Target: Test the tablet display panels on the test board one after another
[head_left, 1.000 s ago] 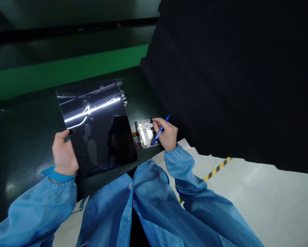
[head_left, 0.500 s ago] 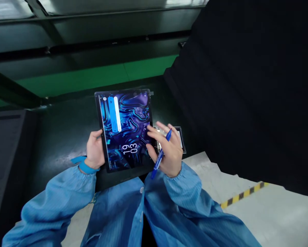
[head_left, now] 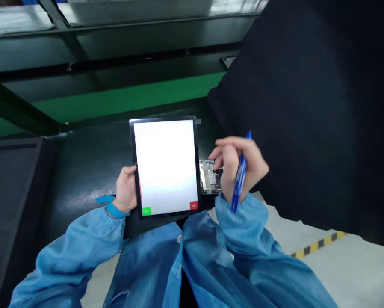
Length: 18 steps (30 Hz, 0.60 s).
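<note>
1 black cloth [head_left: 307, 107] fills the right side and limits the room to move there; its edge slopes down to the far right of the dark table [head_left: 89, 171], whose near edge runs along the front; 2 blue sleeves reach in from below, the left sleeve [head_left: 79, 239] slanting up to the right and the right sleeve [head_left: 259, 239] up to the left; at far left sits a black tray [head_left: 9, 192], with a broad stretch of table on its right.

Near the table's front edge stands or lies the lit white screen panel [head_left: 166, 167], held at its left side; its long axis points away from the body, the far end leaning slightly left; its 2 short edges face near and far.

The right hand [head_left: 252, 164] is bent at the wrist, fingers curled leftward and closed around a pen; the left hand [head_left: 126, 190] grips the panel's left edge, thumb in front, the other fingers mostly hidden; just right of the panel is a circuit board [head_left: 208, 177], partly covered by the right hand, and I cannot tell if they touch.

The blue pen [head_left: 240, 177] slants from upper right to lower left; a blue wristband [head_left: 113, 208] circles the left wrist; 2 small blocks, green [head_left: 146, 211] and red [head_left: 193, 205], mark the panel's near corners.
</note>
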Each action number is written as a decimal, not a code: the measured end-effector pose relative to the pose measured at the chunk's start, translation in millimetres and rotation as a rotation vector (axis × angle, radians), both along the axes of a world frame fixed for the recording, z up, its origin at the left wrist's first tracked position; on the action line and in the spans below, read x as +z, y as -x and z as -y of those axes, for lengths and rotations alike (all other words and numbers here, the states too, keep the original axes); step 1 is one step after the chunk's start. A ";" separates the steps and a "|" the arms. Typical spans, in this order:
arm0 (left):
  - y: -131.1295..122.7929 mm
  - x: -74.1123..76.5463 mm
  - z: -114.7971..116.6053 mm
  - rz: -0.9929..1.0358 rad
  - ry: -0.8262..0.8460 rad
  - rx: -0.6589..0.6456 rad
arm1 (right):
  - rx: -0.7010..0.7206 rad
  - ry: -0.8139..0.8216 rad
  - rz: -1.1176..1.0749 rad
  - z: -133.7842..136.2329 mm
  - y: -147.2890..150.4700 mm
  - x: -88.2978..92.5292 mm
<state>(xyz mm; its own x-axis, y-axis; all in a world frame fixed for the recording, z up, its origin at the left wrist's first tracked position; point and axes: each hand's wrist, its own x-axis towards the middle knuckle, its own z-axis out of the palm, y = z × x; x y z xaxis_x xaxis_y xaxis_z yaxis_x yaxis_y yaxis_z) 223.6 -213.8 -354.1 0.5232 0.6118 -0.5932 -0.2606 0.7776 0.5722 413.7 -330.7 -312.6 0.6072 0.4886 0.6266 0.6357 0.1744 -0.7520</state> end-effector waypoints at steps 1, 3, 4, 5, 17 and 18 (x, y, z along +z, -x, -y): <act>0.2 -0.3 0.6 0.009 0.017 -0.020 | -0.074 0.044 -0.014 -7.0 -11.8 3.1; 0.3 -0.3 1.9 0.037 0.035 -0.086 | -0.110 0.221 0.074 -20.4 -34.5 6.5; 0.3 0.0 2.5 0.044 0.045 -0.117 | -0.101 0.321 0.141 -25.9 -44.3 7.3; 0.1 0.3 3.2 0.041 0.058 -0.139 | -0.084 0.401 0.209 -30.1 -52.1 7.6; 3.5 -7.2 9.9 -0.041 0.041 -0.116 | 0.580 0.149 0.436 8.9 -16.3 34.6; 5.6 -10.0 10.8 -0.028 0.027 -0.122 | 0.635 0.119 0.429 14.9 -14.0 36.4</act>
